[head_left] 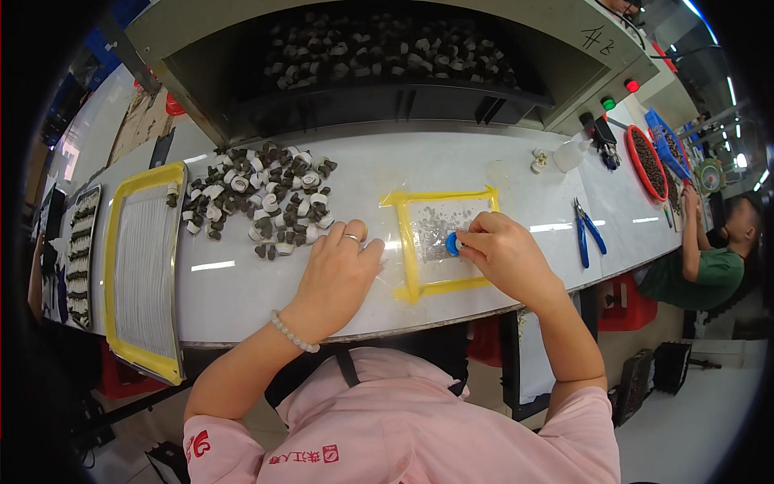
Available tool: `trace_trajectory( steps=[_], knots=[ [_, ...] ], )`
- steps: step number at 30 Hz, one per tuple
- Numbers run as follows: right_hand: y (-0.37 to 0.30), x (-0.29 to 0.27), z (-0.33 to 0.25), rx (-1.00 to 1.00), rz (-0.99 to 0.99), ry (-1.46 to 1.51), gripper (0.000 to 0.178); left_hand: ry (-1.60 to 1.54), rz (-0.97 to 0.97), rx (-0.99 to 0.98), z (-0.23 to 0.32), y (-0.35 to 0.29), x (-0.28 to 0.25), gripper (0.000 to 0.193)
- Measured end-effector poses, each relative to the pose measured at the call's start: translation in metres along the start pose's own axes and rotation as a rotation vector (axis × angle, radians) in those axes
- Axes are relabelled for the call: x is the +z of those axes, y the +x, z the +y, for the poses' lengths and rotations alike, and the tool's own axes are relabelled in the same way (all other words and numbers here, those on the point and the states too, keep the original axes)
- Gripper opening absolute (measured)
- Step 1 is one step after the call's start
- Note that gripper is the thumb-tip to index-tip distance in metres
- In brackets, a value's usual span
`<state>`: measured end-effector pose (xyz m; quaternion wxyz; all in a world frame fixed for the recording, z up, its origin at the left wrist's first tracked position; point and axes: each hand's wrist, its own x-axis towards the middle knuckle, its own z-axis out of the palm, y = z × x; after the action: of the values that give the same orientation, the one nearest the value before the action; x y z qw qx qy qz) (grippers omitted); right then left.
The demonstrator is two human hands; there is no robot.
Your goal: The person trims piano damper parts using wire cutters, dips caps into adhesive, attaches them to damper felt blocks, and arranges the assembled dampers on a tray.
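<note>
My right hand [509,256] pinches a small blue round piece [453,244] with some white at its edge, between thumb and fingertips. It is over a clear sheet framed in yellow tape [409,256], whose middle is covered with small grey specks. My left hand [339,270] lies on the white table with its fingers apart, holding nothing that I can see. Its fingertips are beside the near right edge of a loose pile of small white-and-dark knobbed parts [262,194].
A yellow-rimmed tray [179,266] with pale ridges stands at the left, a filled tray [82,258] beyond it. Blue-handled cutters [587,234] and a squeeze bottle [568,155] are at the right. A machine [556,48] with more parts inside spans the back. A co-worker [701,270] sits far right by a red basket [647,164].
</note>
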<state>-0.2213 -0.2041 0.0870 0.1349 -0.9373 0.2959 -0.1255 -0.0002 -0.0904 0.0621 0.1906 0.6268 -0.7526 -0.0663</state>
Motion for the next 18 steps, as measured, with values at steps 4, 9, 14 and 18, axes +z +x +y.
trace_trajectory(
  steps=[4,9,14,18],
  knots=[
    [0.004,-0.001,-0.001,-0.016,-0.094,-0.058,0.006,-0.132,0.082,0.007,-0.005,-0.003,0.004,0.028],
    [0.003,-0.002,0.001,-0.018,-0.087,-0.024,0.009,-0.978,-0.021,-0.305,0.011,-0.017,0.004,0.026],
    [-0.010,0.004,0.000,0.201,0.081,0.409,0.022,-1.571,0.096,-0.462,0.025,-0.031,0.021,0.030],
    [-0.019,0.011,-0.004,0.244,0.121,0.610,0.023,-1.655,0.147,-0.465,0.027,-0.031,0.029,0.033]
  ],
)
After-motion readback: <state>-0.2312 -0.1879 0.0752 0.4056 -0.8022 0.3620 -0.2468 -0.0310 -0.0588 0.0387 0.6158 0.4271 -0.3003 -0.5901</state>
